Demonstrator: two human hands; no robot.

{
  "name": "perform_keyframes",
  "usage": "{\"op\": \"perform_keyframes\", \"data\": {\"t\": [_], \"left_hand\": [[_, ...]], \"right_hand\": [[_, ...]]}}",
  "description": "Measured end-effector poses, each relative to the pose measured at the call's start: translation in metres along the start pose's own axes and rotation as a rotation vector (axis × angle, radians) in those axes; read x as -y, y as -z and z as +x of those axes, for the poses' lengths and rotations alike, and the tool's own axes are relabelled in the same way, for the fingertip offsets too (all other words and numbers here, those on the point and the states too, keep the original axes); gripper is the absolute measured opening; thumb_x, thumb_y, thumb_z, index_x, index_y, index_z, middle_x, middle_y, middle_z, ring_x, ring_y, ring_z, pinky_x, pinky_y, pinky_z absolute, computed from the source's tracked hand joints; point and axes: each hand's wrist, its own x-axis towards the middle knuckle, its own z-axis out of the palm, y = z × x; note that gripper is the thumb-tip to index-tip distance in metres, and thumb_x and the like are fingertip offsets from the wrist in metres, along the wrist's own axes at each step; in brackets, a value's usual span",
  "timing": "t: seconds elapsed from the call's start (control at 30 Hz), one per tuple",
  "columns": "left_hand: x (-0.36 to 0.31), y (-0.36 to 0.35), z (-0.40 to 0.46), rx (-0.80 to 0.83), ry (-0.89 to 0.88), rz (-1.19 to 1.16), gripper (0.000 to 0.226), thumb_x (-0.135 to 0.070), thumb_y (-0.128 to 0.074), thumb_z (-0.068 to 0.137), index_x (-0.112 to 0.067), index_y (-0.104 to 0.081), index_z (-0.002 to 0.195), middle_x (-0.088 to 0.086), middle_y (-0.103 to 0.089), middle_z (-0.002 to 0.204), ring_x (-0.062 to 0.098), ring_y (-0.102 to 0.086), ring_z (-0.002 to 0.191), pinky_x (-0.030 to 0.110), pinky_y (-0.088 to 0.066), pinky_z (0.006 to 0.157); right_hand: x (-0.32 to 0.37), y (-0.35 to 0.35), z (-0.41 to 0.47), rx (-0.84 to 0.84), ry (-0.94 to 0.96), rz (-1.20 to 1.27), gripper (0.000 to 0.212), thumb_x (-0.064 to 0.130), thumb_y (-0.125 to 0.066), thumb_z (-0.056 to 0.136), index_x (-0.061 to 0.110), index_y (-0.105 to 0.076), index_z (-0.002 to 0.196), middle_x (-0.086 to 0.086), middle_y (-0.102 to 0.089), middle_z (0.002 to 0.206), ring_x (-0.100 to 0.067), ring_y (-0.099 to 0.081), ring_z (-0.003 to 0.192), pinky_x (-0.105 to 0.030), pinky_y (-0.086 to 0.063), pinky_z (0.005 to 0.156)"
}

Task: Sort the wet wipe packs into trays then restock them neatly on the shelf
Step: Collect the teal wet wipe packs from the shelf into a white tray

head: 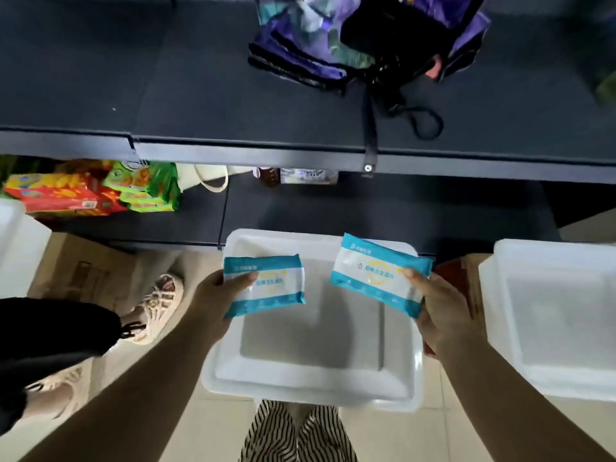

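Head cam: left hand (pixel 213 295) and right hand (pixel 440 308) are each pinching a wipe pack (pixel 266 285) (pixel 376 271) over the middle tray (pixel 310 385); snack boxes (pixel 66 195) and a purple bag (pixel 333 38) are sitting on the shelves (pixel 166 95).

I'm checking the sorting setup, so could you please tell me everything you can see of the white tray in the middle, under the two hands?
The middle tray is a white, rectangular, shallow bin that looks like plastic, with rounded corners, a broad rim and a flat grey-shadowed floor. It sits upright and level in front of the lower shelf, above striped trouser legs. Nothing lies in it that I can see. The two hands hold wet wipe packs above it; whether anything touches it cannot be told.
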Motion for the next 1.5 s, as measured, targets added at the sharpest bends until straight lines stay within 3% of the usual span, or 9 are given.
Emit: {"op": "perform_keyframes", "data": {"t": [0.13,0.3,0.53,0.7,0.83,0.9,1.03,1.17,1.5], "left_hand": [[0.063,0.004,0.073,-0.055,0.098,0.003,0.058,-0.029,-0.087,0.055,-0.001,-0.063,0.099,0.022,-0.065,0.105,0.038,-0.065,0.094,0.055,-0.052,0.084],[0.093,-0.016,0.145,-0.171,0.123,-0.054,0.005,-0.006,-0.064,0.083,-0.008,-0.061,0.086,0.013,-0.066,0.091,0.025,-0.065,0.080,0.031,-0.058,0.065],[0.110,-0.020,0.193,-0.339,0.161,-0.037,0.021,-0.017,-0.067,0.084,-0.010,-0.064,0.104,0.009,-0.068,0.100,0.026,-0.066,0.090,0.040,-0.055,0.082],[0.113,-0.021,0.197,-0.516,0.122,0.048,0.010,-0.023,-0.059,0.090,-0.014,-0.063,0.092,0.007,-0.066,0.097,0.023,-0.065,0.089,0.029,-0.055,0.068],[0.107,-0.028,0.178,-0.546,0.003,0.294,0.037,-0.021,-0.046,0.095,0.006,-0.050,0.121,0.012,-0.057,0.110,0.018,-0.058,0.085,0.013,-0.045,0.050],[0.105,-0.026,0.160,-0.535,-0.059,0.379,0.043,-0.019,-0.047,0.095,0.005,-0.043,0.130,0.013,-0.053,0.126,0.020,-0.056,0.099,0.013,-0.042,0.070],[0.096,-0.003,0.124,-0.504,-0.332,0.583,0.037,-0.022,-0.054,0.092,-0.008,-0.054,0.127,0.004,-0.055,0.128,0.016,-0.053,0.115,0.012,-0.040,0.080],[0.090,0.033,0.101,-0.600,-0.518,0.767,0.042,-0.027,-0.055,0.086,-0.006,-0.058,0.122,0.015,-0.056,0.122,0.029,-0.054,0.111,0.036,-0.044,0.094],[0.110,0.056,0.096,-0.464,-0.203,0.859,0.045,-0.023,-0.052,0.092,-0.009,-0.046,0.134,0.013,-0.053,0.133,0.030,-0.048,0.121,0.035,-0.036,0.101]], "right_hand": [[-0.059,-0.002,0.062,-0.013,-0.055,0.001,0.015,0.009,-0.062,0.084,0.010,-0.065,0.099,-0.013,-0.069,0.105,-0.024,-0.069,0.088,-0.037,-0.055,0.082],[-0.117,-0.002,0.117,-0.015,-0.117,-0.032,0.034,0.013,-0.065,0.079,0.007,-0.061,0.112,-0.011,-0.069,0.106,-0.027,-0.067,0.096,-0.039,-0.053,0.085],[-0.147,-0.005,0.150,-0.039,-0.146,-0.030,0.033,0.008,-0.060,0.084,0.001,-0.058,0.116,-0.016,-0.067,0.107,-0.029,-0.066,0.096,-0.040,-0.054,0.083],[-0.148,-0.017,0.166,0.018,-0.169,0.018,0.017,0.007,-0.057,0.085,0.006,-0.062,0.101,-0.012,-0.071,0.098,-0.022,-0.070,0.082,-0.031,-0.059,0.066],[-0.147,-0.048,0.169,0.119,-0.212,-0.007,0.011,0.005,-0.053,0.089,0.005,-0.063,0.094,-0.008,-0.073,0.083,-0.019,-0.070,0.070,-0.030,-0.059,0.061],[-0.153,-0.072,0.170,0.151,-0.234,-0.043,0.011,0.004,-0.054,0.088,0.004,-0.063,0.095,-0.012,-0.070,0.090,-0.024,-0.068,0.075,-0.036,-0.059,0.068],[-0.170,-0.125,0.173,0.160,-0.236,-0.134,0.005,0.003,-0.059,0.086,0.006,-0.061,0.084,-0.014,-0.064,0.090,-0.027,-0.062,0.080,-0.043,-0.053,0.080],[-0.192,-0.162,0.186,0.057,-0.017,-0.445,0.023,0.013,-0.065,0.082,-0.008,-0.059,0.088,-0.011,-0.055,0.084,-0.022,-0.052,0.078,-0.034,-0.044,0.070],[-0.175,-0.156,0.162,0.081,0.145,-0.750,0.042,0.017,-0.061,0.087,0.006,-0.049,0.126,-0.007,-0.058,0.118,-0.021,-0.056,0.105,-0.026,-0.044,0.083]]}}
